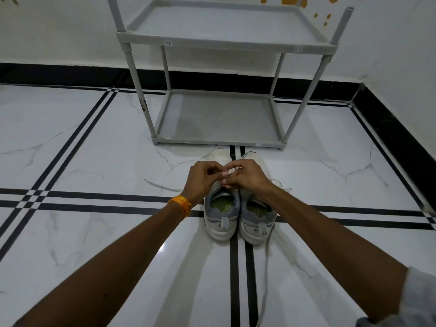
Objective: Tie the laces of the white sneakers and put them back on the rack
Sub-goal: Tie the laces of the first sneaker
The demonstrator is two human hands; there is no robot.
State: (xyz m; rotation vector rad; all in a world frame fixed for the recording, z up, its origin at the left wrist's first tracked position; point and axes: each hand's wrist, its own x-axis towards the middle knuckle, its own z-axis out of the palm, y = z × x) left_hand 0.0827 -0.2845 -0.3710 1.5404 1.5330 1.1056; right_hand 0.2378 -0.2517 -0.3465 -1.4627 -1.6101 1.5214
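Observation:
Two white sneakers with grey heels and green insoles stand side by side on the floor, toes toward the rack: the left sneaker and the right sneaker. My left hand and my right hand meet over the left sneaker's tongue, fingers pinched on its lace. The knot itself is hidden by my fingers. One loose lace end trails left on the floor. The right sneaker's lace lies untied, running toward me.
A grey plastic shoe rack with bare shelves stands against the white wall just beyond the sneakers. The floor is white marble tile with black stripes. A black skirting runs along both walls, meeting at the right corner.

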